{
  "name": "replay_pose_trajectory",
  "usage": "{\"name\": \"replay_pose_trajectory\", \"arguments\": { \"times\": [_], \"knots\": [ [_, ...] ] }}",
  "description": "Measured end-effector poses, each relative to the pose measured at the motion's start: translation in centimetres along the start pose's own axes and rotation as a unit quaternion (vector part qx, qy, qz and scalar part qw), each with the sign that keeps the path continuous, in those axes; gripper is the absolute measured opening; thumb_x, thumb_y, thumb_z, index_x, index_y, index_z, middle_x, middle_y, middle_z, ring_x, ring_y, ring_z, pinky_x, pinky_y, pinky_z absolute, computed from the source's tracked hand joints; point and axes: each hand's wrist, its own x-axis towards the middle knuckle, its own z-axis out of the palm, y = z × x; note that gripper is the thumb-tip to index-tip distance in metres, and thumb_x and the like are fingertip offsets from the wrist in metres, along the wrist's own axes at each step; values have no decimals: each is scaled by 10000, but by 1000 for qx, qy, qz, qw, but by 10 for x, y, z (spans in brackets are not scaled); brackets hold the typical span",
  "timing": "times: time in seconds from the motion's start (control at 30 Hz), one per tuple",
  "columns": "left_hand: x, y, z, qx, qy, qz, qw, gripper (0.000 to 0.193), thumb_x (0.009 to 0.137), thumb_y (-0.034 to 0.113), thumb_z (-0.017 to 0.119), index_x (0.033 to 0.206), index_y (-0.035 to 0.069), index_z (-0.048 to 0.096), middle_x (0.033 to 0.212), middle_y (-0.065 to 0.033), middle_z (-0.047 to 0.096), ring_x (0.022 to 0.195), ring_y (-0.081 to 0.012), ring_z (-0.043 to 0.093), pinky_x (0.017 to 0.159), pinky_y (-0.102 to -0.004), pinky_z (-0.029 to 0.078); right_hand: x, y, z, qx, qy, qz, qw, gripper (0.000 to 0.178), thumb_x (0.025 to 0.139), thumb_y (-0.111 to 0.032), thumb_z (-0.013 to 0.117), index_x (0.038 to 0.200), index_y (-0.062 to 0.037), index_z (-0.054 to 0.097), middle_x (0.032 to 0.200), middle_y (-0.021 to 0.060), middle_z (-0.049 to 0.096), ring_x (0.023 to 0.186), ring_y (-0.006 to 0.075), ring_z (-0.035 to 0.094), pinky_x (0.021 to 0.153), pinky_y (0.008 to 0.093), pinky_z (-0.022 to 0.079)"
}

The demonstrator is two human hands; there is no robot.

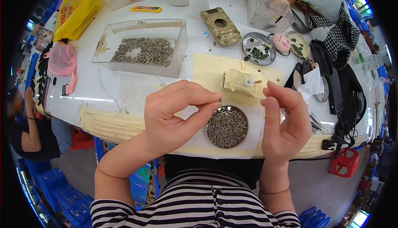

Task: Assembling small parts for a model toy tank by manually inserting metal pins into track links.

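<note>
Thumb and index finger of my left hand (172,114) are pinched on a tiny metallic piece (220,100), too small to make out well. It is held just above a round tin (247,133) filled with small grey metal pieces (226,126). To the right, my right hand (288,124) is raised with fingers curled and thumb slightly apart from them; I see nothing between them. Near its fingertips lies a block wrapped in pale tape (236,82), with a white round tip (250,81) and a thin wooden stick (258,81) on it.
A clear box (180,54) of similar metal pieces stands left. Behind are a camouflage-patterned case (221,27), a round metal dish (243,45) with dark green bits, and a white squeeze bottle (199,4). Black straps (348,99) lie right. Another person's arm (31,132) shows far left.
</note>
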Motion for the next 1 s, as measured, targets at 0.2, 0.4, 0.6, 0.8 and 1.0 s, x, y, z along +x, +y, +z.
{"name": "replay_pose_trajectory", "arguments": {
  "times": [0.2,0.4,0.6,0.8,1.0],
  "knots": [
    [-4,-2,3,-123,-4,-83,989,176,805,-55,722,971,4,733,842,-82,695,746,-118,648,670,-230,516,20,8,-9,-194,-64,-35,978,192,781,-49,760,948,-23,671,857,92,625,765,256,591,671,336,465],
    [-3,-1,2,-127,-9,-77,989,184,801,-57,724,974,5,736,830,-83,696,749,-116,650,676,-230,516,19,15,-4,-181,-75,-26,980,148,774,-36,761,893,-22,675,855,83,625,747,241,587,665,327,464],
    [-2,-1,3,-76,5,-29,997,209,766,-78,735,958,4,744,819,-91,695,710,-131,661,640,-237,513,13,-2,-7,-127,42,-46,990,92,802,-3,730,863,-8,661,864,73,628,767,177,564,690,283,443],
    [-2,3,1,-15,-19,-15,1000,236,754,-107,734,966,-3,725,882,-113,691,795,-175,648,694,-271,498,-1,-3,-1,116,-24,49,992,94,859,0,669,945,17,633,914,80,626,861,173,549,803,276,428],
    [-1,6,1,17,-20,2,1000,241,746,-93,747,965,7,729,879,-113,691,781,-176,650,677,-270,499,-4,-4,5,143,-43,78,986,84,870,-14,671,934,17,626,911,85,631,857,177,561,801,276,441]
  ]
}}
